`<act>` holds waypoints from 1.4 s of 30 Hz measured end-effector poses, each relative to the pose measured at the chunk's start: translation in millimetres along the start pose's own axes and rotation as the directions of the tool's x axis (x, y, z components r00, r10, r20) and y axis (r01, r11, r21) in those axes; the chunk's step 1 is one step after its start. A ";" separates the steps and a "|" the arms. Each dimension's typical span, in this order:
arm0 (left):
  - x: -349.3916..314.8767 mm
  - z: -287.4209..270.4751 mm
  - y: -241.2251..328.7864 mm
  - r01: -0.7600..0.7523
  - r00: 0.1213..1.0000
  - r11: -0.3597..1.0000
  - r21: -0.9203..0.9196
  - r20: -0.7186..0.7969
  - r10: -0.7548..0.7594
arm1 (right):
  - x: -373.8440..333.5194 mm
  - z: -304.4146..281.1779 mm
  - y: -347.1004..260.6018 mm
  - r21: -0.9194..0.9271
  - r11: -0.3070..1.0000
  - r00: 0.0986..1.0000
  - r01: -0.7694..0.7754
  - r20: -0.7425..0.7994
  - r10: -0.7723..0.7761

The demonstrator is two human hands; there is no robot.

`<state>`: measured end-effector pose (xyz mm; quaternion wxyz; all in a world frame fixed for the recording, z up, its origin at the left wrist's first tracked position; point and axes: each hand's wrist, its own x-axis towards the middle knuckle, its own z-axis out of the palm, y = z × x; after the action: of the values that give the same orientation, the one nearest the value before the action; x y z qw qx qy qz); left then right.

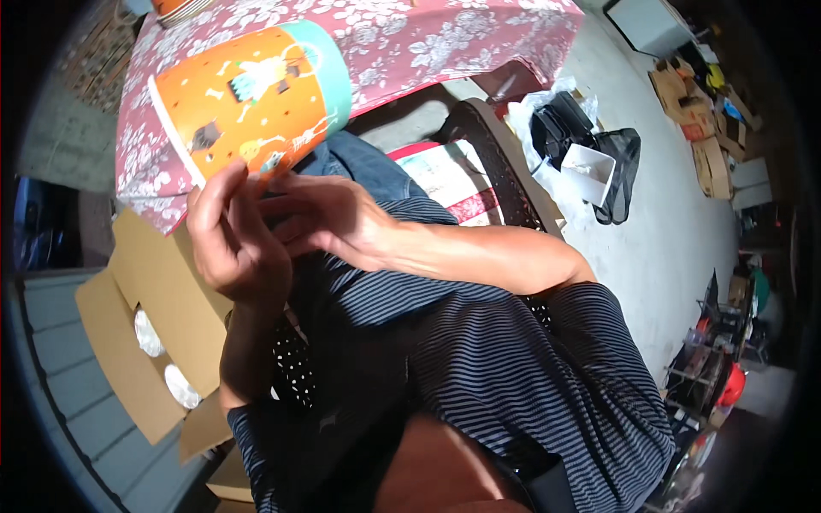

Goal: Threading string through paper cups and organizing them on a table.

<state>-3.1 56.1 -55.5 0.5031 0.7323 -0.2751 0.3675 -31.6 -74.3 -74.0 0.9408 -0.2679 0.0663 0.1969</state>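
An orange paper bucket [248, 98] with a white rim and a teal band is tipped on its side at the upper left, above the near edge of the cloth-covered table. Cartoon figures decorate its wall. My left hand [235, 235] is closed at the white-rim end, its fingers curled against the bucket's lower side. My right hand [333, 218] reaches in from the right under the bucket, fingers bent toward my left hand. Its fingertips are partly hidden there.
A floral red tablecloth [410, 43] covers the table, where stacked paper buckets [180, 8] show at the top edge. An open cardboard box [175, 295] with white round items stands left. Toward the right are a dark chair [487, 145], a white container [587, 174] and a black bag [622, 162].
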 end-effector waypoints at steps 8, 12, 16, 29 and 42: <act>-3.1 -2.3 -16.8 0.085 0.991 0.996 -0.016 -0.100 -0.086 | 16.3 -32.7 -30.8 -0.011 0.974 0.953 0.228 -0.204 -0.225; 5.4 -9.3 -14.7 0.204 0.970 0.966 -0.157 -0.099 -0.221 | 19.1 -36.1 -41.0 -0.016 0.951 0.934 0.308 -0.187 -0.305; 7.2 -9.4 -26.5 0.334 0.920 0.867 -0.369 -0.075 -0.386 | 13.9 -40.4 -31.8 -0.100 0.967 0.940 0.233 -0.233 -0.250; 26.0 -14.1 -38.2 0.290 0.882 0.748 -0.597 -0.136 -0.451 | 11.6 -42.3 11.7 -0.225 0.910 0.937 -0.349 -0.069 0.343; 14.6 -10.3 -16.0 0.228 0.917 0.679 -0.697 -0.081 -0.391 | 58.6 -55.5 7.5 0.019 0.999 0.999 0.032 -0.030 -0.032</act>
<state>15.0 70.7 -49.8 0.8163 0.4892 -0.2021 0.2312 17.9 -78.3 -138.2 0.9453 -0.2627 0.0780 0.1772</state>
